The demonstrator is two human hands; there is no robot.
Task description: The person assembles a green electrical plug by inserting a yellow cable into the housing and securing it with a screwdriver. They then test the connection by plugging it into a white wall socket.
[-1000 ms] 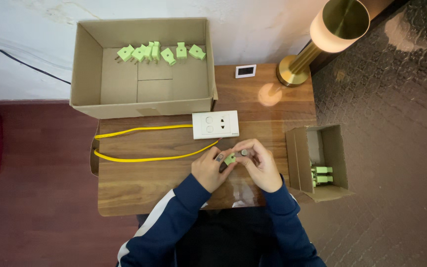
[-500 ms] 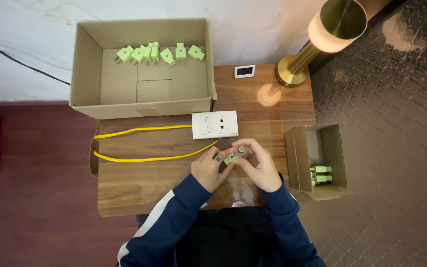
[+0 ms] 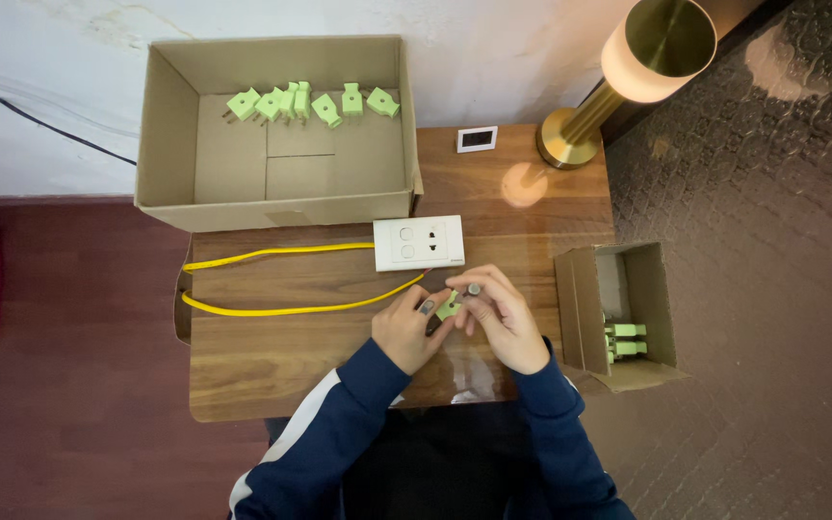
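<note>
Both my hands meet over the wooden table [image 3: 272,356], just below a white socket plate [image 3: 419,243]. My left hand [image 3: 406,329] and my right hand [image 3: 498,318] together grip one small light-green plug [image 3: 449,305] between the fingertips. Most of the plug is hidden by my fingers. A yellow cable [image 3: 281,309] runs from under the hands leftward and loops back along the table to the socket plate.
A large open cardboard box [image 3: 170,125] at the back holds several green plugs [image 3: 315,102]. A smaller open box [image 3: 580,308] to the right holds a few more green plugs [image 3: 625,339]. A brass lamp [image 3: 628,67] and a small white device [image 3: 477,139] stand at the back right.
My hands have stayed in the same spot; the fingers have shifted slightly around the green plug.
</note>
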